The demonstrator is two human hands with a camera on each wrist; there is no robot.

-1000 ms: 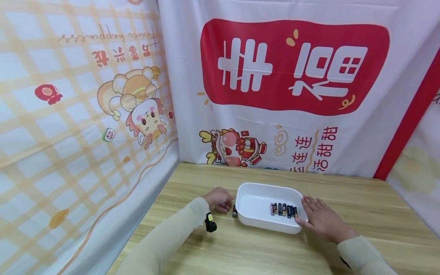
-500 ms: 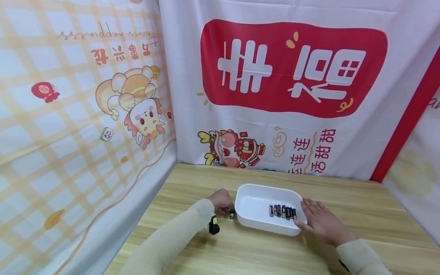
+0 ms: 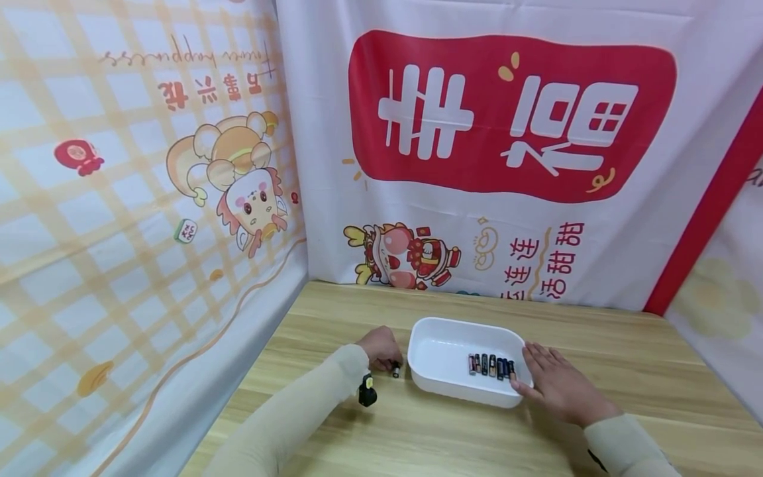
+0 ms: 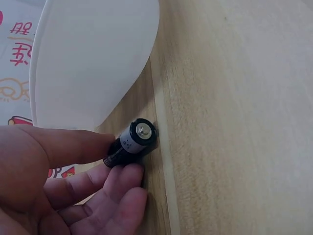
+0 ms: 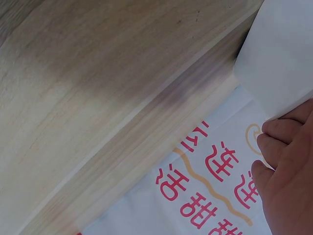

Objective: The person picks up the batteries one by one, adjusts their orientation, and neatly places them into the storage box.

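A small black battery with a silvery band (image 4: 133, 143) is pinched between the thumb and fingers of my left hand (image 3: 380, 348), just left of the white plastic box (image 3: 459, 389). Its metal button end faces the camera in the left wrist view. Inside the box, toward the right, several batteries (image 3: 492, 366) lie side by side in a row. My right hand (image 3: 560, 385) rests against the box's right end, fingers extended along the outside and thumb at the front right corner. In the right wrist view, the right hand's fingertips (image 5: 274, 128) touch the white wall.
The box stands on a wood-grain table (image 3: 334, 424). A printed cloth with red lettering (image 3: 507, 245) hangs behind the table, and a checkered cloth (image 3: 143, 265) covers the left side. A small black camera (image 3: 367, 391) sits on the left wrist.
The battery beside the box has shifted slightly left, away from the wall, and is now in the left hand's pinch. The right hand stays against the box; the row inside looks unchanged.
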